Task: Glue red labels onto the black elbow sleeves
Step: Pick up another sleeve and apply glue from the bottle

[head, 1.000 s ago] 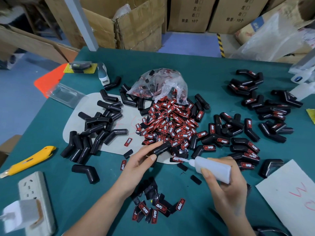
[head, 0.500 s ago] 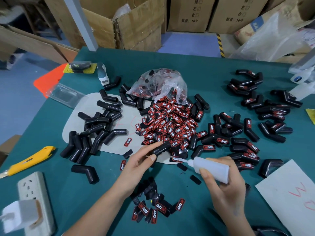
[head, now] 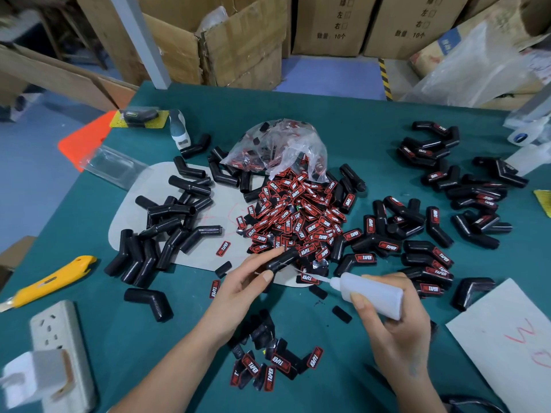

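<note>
1. On the right of the green table (head: 351, 114), lots of bent black rubber sleeves with red labels already stuck on (head: 429, 248) lie in heaps. Those look done.
2. On the left, a pile of plain black bent sleeves with no label (head: 167, 231) waits. So I think a big part is left.
3. In the middle sits a big heap of loose red and black labels (head: 295, 219), spilling from a clear plastic bag (head: 277, 150).
4. The left hand (head: 244, 281) pinches one black sleeve (head: 283, 259) beside the heap.
5. The right hand (head: 393, 326) grips a white squeeze glue bottle (head: 369, 293), its tip pointing at that sleeve, close by.
</note>
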### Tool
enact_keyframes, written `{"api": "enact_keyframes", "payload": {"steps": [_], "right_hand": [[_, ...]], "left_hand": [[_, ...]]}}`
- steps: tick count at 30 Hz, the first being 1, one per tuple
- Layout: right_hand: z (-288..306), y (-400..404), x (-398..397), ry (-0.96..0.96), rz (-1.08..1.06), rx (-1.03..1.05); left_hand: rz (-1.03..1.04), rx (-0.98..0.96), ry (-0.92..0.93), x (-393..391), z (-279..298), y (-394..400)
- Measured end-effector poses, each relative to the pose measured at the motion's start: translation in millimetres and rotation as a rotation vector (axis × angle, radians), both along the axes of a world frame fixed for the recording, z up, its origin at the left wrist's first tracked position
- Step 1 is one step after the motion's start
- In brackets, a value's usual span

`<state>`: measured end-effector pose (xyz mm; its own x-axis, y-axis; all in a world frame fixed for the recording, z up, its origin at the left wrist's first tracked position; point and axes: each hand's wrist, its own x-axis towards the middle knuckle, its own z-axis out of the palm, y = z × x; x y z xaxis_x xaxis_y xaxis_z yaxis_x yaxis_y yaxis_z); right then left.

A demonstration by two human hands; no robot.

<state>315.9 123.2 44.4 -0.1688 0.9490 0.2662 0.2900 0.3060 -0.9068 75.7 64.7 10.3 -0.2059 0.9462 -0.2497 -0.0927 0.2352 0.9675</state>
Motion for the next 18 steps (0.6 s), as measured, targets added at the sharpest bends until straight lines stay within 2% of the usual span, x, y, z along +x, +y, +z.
{"api": "enact_keyframes", "payload": {"steps": [18], "right_hand": [[-2.8,0.1,1.3,-0.011,-0.002,0.011]], "left_hand": [[-0.009,0.011,0.004,-0.6,-0.6,-0.3]]}}
